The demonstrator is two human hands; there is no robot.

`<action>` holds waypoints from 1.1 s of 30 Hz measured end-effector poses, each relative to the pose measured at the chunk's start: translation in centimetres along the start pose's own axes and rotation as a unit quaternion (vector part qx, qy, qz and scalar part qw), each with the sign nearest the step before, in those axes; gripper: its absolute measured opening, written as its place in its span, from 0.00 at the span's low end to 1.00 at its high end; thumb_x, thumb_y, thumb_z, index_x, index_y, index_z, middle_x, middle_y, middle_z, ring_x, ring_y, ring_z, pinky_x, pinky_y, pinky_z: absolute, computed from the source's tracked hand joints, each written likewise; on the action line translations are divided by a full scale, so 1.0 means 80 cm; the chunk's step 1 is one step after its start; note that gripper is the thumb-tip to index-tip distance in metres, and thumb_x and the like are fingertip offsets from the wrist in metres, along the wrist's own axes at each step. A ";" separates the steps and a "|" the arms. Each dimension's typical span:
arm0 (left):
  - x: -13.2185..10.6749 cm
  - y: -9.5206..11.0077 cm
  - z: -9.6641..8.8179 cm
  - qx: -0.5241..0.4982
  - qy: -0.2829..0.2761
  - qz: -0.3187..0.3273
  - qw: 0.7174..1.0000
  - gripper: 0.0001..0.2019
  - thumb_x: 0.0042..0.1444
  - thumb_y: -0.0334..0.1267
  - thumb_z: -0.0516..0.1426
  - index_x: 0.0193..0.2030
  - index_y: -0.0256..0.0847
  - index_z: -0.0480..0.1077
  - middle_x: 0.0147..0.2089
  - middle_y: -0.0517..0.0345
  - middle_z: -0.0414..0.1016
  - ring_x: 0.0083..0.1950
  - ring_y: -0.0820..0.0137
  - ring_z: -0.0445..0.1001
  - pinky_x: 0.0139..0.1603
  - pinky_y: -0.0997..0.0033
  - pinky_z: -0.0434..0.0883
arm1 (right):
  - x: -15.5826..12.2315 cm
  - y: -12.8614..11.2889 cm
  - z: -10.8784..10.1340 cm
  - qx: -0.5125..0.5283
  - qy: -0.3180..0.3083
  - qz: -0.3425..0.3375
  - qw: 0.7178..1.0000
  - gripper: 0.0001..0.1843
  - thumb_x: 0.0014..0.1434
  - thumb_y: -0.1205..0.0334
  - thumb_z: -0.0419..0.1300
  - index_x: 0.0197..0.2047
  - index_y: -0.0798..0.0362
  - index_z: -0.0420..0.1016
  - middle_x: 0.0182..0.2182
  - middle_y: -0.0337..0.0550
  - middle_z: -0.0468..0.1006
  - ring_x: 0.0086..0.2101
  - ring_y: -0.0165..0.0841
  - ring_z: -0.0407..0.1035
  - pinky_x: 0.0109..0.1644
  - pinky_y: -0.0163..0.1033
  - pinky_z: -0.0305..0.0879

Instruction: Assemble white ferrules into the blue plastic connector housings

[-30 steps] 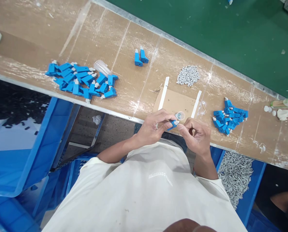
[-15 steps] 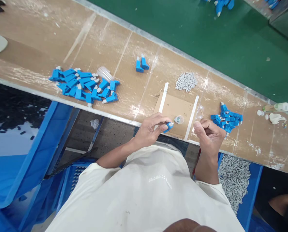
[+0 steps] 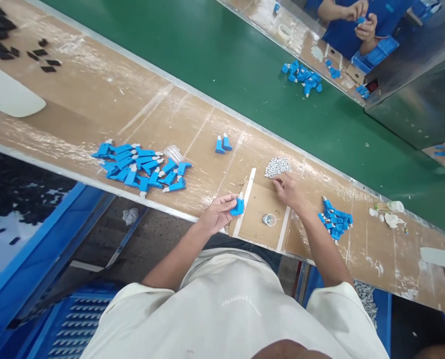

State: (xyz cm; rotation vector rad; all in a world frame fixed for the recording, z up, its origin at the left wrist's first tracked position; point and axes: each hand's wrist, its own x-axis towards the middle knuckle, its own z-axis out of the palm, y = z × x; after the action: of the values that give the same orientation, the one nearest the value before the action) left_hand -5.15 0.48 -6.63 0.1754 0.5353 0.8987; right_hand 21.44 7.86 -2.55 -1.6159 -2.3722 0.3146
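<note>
My left hand (image 3: pixel 219 213) is closed round a small blue plastic connector (image 3: pixel 238 205) with a white tip, held just over the near edge of the brown workbench (image 3: pixel 95 99). My right hand (image 3: pixel 290 190) reaches forward with its fingers curled at the edge of a small heap of grey caps (image 3: pixel 277 166); whether it holds one is hidden. Between the hands lies a cardboard pad (image 3: pixel 259 214) with white strips along its sides and a small clear round dish (image 3: pixel 269 219) on it.
A big pile of blue connectors (image 3: pixel 140 168) lies to the left beside a clear cup (image 3: pixel 173 152). Two connectors (image 3: pixel 222 144) stand apart; a smaller pile (image 3: pixel 335 218) lies right. A green conveyor belt (image 3: pixel 222 65) runs behind. Another person's hands (image 3: pixel 360 20) work across it. Blue crates (image 3: pixel 39 279) sit below.
My right hand left the connector and stretched forward to the grey caps. My left hand kept the connector and shifted left. The view tilted up, showing the belt and the far bench.
</note>
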 end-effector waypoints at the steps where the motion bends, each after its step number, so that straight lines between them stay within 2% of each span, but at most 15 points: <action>1: -0.001 -0.001 0.000 0.000 0.001 0.003 1.000 0.16 0.43 0.36 0.74 0.35 0.34 0.76 0.32 0.54 0.78 0.30 0.74 0.75 0.30 0.77 0.73 | 0.005 -0.003 0.004 -0.004 -0.003 -0.014 1.000 0.12 0.69 0.65 0.53 0.40 0.53 0.78 0.37 0.49 0.78 0.38 0.38 0.71 0.45 0.43 0.67; 5: 0.000 -0.002 -0.001 -0.001 0.006 0.012 1.000 0.17 0.43 0.37 0.74 0.35 0.34 0.75 0.31 0.54 0.77 0.30 0.74 0.75 0.31 0.75 0.73 | 0.022 -0.009 0.009 -0.048 -0.037 -0.032 0.998 0.15 0.72 0.62 0.51 0.41 0.53 0.80 0.39 0.50 0.76 0.39 0.38 0.70 0.43 0.41 0.64; 11: 0.002 -0.003 -0.002 -0.005 0.012 0.014 1.000 0.18 0.42 0.37 0.75 0.36 0.34 0.76 0.30 0.56 0.76 0.30 0.73 0.75 0.29 0.76 0.71 | 0.033 -0.019 -0.001 -0.123 -0.105 -0.038 0.986 0.21 0.73 0.61 0.47 0.44 0.52 0.83 0.41 0.51 0.76 0.36 0.38 0.67 0.36 0.41 0.57; 16: 0.002 -0.004 -0.001 -0.002 0.008 0.015 1.000 0.17 0.43 0.36 0.75 0.36 0.33 0.76 0.30 0.56 0.77 0.29 0.74 0.74 0.31 0.75 0.72 | 0.039 -0.024 -0.010 -0.133 -0.141 -0.026 0.981 0.19 0.73 0.63 0.49 0.47 0.52 0.83 0.43 0.52 0.76 0.40 0.40 0.69 0.37 0.41 0.55; 26: 0.001 -0.002 0.003 0.001 0.004 0.015 1.000 0.19 0.40 0.39 0.77 0.35 0.34 0.78 0.30 0.56 0.77 0.30 0.74 0.75 0.32 0.76 0.73 | 0.048 -0.029 -0.013 -0.185 -0.181 -0.006 0.966 0.22 0.73 0.63 0.46 0.49 0.56 0.82 0.46 0.57 0.78 0.41 0.42 0.71 0.39 0.43 0.58; 33: 0.002 -0.004 -0.004 0.005 0.006 0.016 1.000 0.20 0.40 0.38 0.77 0.37 0.33 0.77 0.30 0.56 0.78 0.30 0.74 0.75 0.31 0.76 0.71 | 0.051 -0.029 -0.011 -0.178 -0.166 -0.032 0.969 0.18 0.72 0.63 0.48 0.47 0.59 0.80 0.45 0.58 0.78 0.42 0.42 0.70 0.40 0.42 0.60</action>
State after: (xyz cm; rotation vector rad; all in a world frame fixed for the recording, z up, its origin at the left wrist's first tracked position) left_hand -4.99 0.42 -7.07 0.1890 0.5488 0.9296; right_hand 18.25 10.90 -0.66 -1.7451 -2.8634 0.1622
